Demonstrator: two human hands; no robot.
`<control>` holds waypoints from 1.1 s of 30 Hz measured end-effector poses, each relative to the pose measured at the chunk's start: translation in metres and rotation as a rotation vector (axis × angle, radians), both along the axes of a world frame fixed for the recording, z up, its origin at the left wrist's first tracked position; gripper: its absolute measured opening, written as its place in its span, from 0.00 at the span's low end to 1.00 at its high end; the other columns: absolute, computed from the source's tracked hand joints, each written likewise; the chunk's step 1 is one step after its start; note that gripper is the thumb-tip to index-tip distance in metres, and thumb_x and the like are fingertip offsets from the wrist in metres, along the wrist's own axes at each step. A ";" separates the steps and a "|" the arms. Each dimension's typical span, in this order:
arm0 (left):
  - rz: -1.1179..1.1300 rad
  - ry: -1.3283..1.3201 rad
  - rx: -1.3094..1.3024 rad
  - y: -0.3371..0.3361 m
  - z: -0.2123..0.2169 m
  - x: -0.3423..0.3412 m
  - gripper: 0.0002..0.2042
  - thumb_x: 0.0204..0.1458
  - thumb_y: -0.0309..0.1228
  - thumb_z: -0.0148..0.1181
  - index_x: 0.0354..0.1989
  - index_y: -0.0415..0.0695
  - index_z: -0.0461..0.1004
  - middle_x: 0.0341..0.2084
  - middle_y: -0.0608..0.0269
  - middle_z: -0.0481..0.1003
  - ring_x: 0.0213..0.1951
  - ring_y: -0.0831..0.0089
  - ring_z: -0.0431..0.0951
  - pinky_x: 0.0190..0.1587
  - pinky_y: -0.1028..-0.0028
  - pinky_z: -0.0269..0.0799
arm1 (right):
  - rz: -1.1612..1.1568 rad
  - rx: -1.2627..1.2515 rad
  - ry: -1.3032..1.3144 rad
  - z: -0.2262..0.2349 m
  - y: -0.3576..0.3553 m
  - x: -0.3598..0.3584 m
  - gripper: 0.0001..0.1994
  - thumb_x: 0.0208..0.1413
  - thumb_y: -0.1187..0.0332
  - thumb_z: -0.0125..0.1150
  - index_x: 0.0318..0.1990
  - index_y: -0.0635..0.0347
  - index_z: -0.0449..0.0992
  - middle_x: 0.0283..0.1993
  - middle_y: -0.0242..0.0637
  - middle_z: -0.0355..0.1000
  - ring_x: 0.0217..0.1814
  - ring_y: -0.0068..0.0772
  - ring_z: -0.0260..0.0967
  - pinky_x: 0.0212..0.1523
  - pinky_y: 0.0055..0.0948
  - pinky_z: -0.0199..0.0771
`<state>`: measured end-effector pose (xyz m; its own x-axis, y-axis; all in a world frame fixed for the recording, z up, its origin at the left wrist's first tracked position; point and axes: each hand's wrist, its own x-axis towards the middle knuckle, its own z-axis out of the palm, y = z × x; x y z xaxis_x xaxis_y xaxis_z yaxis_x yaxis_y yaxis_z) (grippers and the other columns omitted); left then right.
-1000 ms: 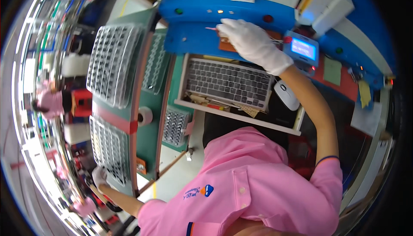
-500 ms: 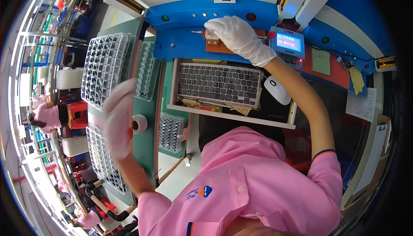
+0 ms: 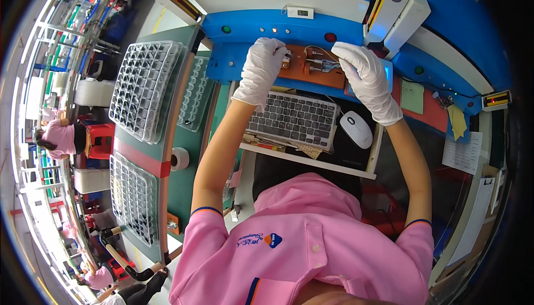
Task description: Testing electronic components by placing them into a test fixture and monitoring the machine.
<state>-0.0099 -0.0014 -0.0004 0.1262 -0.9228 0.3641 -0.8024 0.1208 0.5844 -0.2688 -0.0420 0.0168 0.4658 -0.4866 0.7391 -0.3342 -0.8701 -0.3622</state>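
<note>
Flanking an orange-brown fixture block: one pair of hands, both white-gloved.

Left hand: fingers bent, tips at the block's left end, beside a small metal part; whether they grasp it cannot be told.

Right hand: fingers together and reaching forward, tips near the block's right end; underside hidden, so whether anything is held cannot be told.

Work piece: the fixture block, lying between the two grips, with metal cylinders and wiring mounted on its face.

Behind the right hand, partly covered: control box, blue-screened.

Beyond both grips, on the blue panel: red button, nearer the right fingertips; green button, to the left of the left hand; small white digital meter, farther off.

Nearer the wearer than the grips: pull-out drawer, containing a dark-keyed keyboard and a white mouse.

Well left of the left grip: two clear pocketed plastic trays, upper and lower; tape roll.

Right of the right grip: pale green note.
</note>
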 end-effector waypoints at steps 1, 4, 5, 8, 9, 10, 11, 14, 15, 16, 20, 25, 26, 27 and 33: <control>0.004 -0.064 -0.027 -0.002 -0.004 -0.001 0.07 0.58 0.29 0.64 0.40 0.39 0.81 0.34 0.52 0.80 0.36 0.61 0.82 0.39 0.66 0.78 | -0.004 0.002 0.004 -0.003 0.001 -0.002 0.15 0.54 0.77 0.67 0.49 0.54 0.81 0.50 0.34 0.80 0.44 0.40 0.78 0.44 0.34 0.79; 0.042 -0.129 -0.074 -0.003 -0.013 -0.006 0.07 0.58 0.29 0.64 0.39 0.38 0.81 0.35 0.50 0.79 0.36 0.55 0.81 0.39 0.64 0.78 | -0.003 0.023 0.004 -0.012 0.001 -0.004 0.15 0.54 0.78 0.67 0.49 0.53 0.81 0.50 0.34 0.79 0.45 0.41 0.78 0.46 0.34 0.79; 0.052 -0.145 -0.070 -0.002 -0.015 -0.007 0.07 0.58 0.29 0.64 0.39 0.39 0.81 0.36 0.51 0.79 0.36 0.55 0.81 0.40 0.64 0.78 | -0.006 0.018 0.007 -0.014 0.002 -0.004 0.15 0.54 0.78 0.67 0.49 0.53 0.81 0.50 0.34 0.79 0.45 0.41 0.78 0.46 0.35 0.79; 0.095 -0.193 -0.043 -0.001 -0.019 -0.011 0.07 0.58 0.30 0.64 0.40 0.42 0.81 0.39 0.52 0.78 0.36 0.55 0.81 0.40 0.64 0.78 | 0.003 0.012 0.001 -0.017 0.002 -0.005 0.14 0.56 0.78 0.66 0.50 0.55 0.81 0.50 0.35 0.80 0.44 0.39 0.78 0.46 0.34 0.78; 0.108 -0.210 -0.047 -0.001 -0.020 -0.012 0.07 0.57 0.31 0.64 0.41 0.43 0.81 0.40 0.52 0.78 0.36 0.55 0.81 0.40 0.64 0.78 | 0.009 0.012 -0.003 -0.017 0.002 -0.005 0.14 0.56 0.78 0.66 0.50 0.57 0.81 0.49 0.36 0.80 0.43 0.39 0.78 0.46 0.33 0.78; 0.120 -0.232 -0.048 0.000 -0.021 -0.013 0.07 0.57 0.31 0.64 0.41 0.44 0.81 0.41 0.53 0.78 0.36 0.55 0.81 0.39 0.64 0.79 | 0.006 0.008 -0.006 -0.018 0.002 -0.005 0.15 0.55 0.78 0.66 0.50 0.55 0.81 0.49 0.35 0.80 0.44 0.39 0.78 0.46 0.34 0.78; 0.111 -0.257 -0.078 0.001 -0.022 -0.013 0.07 0.57 0.32 0.65 0.42 0.45 0.81 0.42 0.54 0.78 0.37 0.55 0.81 0.39 0.64 0.79 | 0.003 0.003 -0.009 -0.018 0.002 -0.006 0.16 0.54 0.78 0.67 0.50 0.54 0.80 0.49 0.34 0.80 0.45 0.39 0.78 0.46 0.34 0.79; 0.104 -0.371 -0.128 0.004 -0.021 -0.011 0.08 0.56 0.33 0.66 0.43 0.48 0.81 0.44 0.58 0.77 0.42 0.56 0.79 0.41 0.63 0.78 | -0.017 0.016 -0.014 -0.020 0.002 -0.007 0.16 0.53 0.78 0.68 0.50 0.52 0.80 0.48 0.33 0.79 0.44 0.39 0.77 0.45 0.35 0.79; 0.116 -0.425 -0.126 0.005 -0.020 -0.011 0.08 0.55 0.33 0.66 0.43 0.49 0.82 0.45 0.59 0.77 0.43 0.56 0.79 0.42 0.63 0.78 | -0.026 0.024 -0.027 -0.021 0.002 -0.008 0.16 0.53 0.78 0.68 0.50 0.52 0.80 0.48 0.33 0.79 0.44 0.39 0.77 0.45 0.34 0.79; 0.125 -0.477 -0.129 0.005 -0.019 -0.010 0.09 0.55 0.33 0.66 0.43 0.49 0.82 0.46 0.60 0.76 0.45 0.56 0.78 0.44 0.62 0.78 | -0.028 0.059 -0.026 -0.021 0.001 -0.009 0.16 0.53 0.79 0.67 0.49 0.52 0.80 0.47 0.33 0.79 0.43 0.39 0.77 0.45 0.34 0.79; 0.131 -0.480 -0.214 0.003 -0.016 -0.011 0.11 0.53 0.32 0.67 0.45 0.49 0.82 0.48 0.61 0.75 0.49 0.54 0.74 0.49 0.58 0.74 | -0.015 0.179 -0.089 -0.023 -0.002 -0.007 0.14 0.56 0.79 0.65 0.49 0.53 0.80 0.47 0.32 0.79 0.42 0.35 0.75 0.45 0.30 0.77; 0.137 -0.554 -0.289 -0.003 -0.023 -0.014 0.15 0.50 0.30 0.67 0.48 0.51 0.81 0.52 0.61 0.74 0.52 0.54 0.73 0.51 0.57 0.72 | 0.218 0.727 -0.332 -0.030 -0.007 0.027 0.11 0.60 0.80 0.61 0.49 0.58 0.77 0.49 0.33 0.77 0.46 0.25 0.73 0.49 0.26 0.75; 0.135 -0.556 -0.276 -0.003 -0.023 -0.014 0.16 0.50 0.30 0.67 0.49 0.52 0.80 0.53 0.61 0.73 0.53 0.54 0.73 0.52 0.57 0.72 | 0.305 0.823 -0.368 -0.031 -0.008 0.038 0.11 0.61 0.79 0.60 0.50 0.60 0.77 0.48 0.33 0.76 0.48 0.24 0.73 0.51 0.26 0.75; 0.133 -0.560 -0.263 -0.002 -0.021 -0.014 0.17 0.50 0.29 0.66 0.50 0.52 0.80 0.54 0.62 0.73 0.54 0.54 0.72 0.52 0.56 0.72 | 0.305 0.819 -0.305 -0.031 -0.007 0.048 0.11 0.61 0.79 0.60 0.50 0.60 0.77 0.48 0.33 0.76 0.48 0.25 0.73 0.51 0.26 0.75; 0.107 -0.558 -0.163 0.005 0.024 -0.040 0.20 0.51 0.27 0.65 0.54 0.52 0.77 0.57 0.62 0.72 0.57 0.53 0.71 0.55 0.53 0.70 | 0.207 0.553 -0.254 0.015 0.015 0.007 0.11 0.60 0.80 0.62 0.49 0.59 0.77 0.45 0.35 0.74 0.38 0.25 0.69 0.42 0.26 0.73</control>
<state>-0.0497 0.0033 0.0240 -0.0362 -0.8420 0.5383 -0.9959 0.0753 0.0508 -0.2620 -0.0273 0.0321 0.4341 -0.7463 0.5045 -0.0241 -0.5695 -0.8216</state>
